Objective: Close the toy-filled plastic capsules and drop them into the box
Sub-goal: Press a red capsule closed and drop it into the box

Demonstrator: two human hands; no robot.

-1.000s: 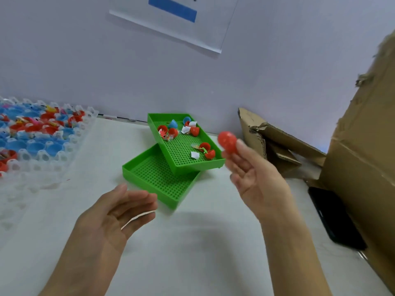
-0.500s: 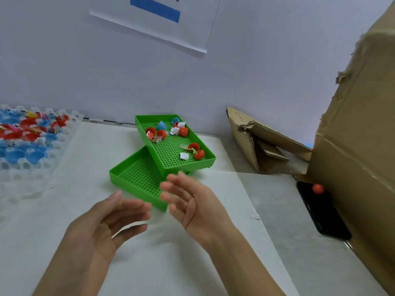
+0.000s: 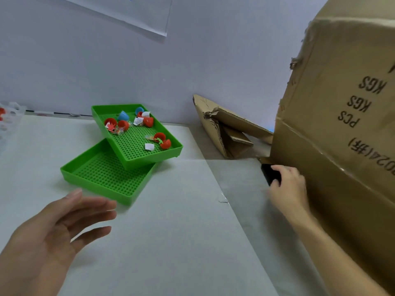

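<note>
Lower left of the frame, the left hand (image 3: 57, 229) hovers over the white table (image 3: 171, 242), palm up, fingers spread and loose, holding nothing. Over at the right, the right hand (image 3: 287, 184) reaches in low against the side of the big cardboard box (image 3: 333, 146), fingers curled down onto a black flat object (image 3: 269, 175) lying on the table; whether it grips anything I cannot tell. Middle of the frame, an empty green tray (image 3: 102, 178) sits on the table, and a second green tray (image 3: 136, 146) rests tilted across its far edge. In that upper tray lie the open capsule halves (image 3: 147, 130), red and blue, with small toys and paper slips among them. Behind, a torn cardboard piece (image 3: 226, 129) leans by the wall. Far left edge, a clear plastic rack (image 3: 8, 116) just peeks in
</note>
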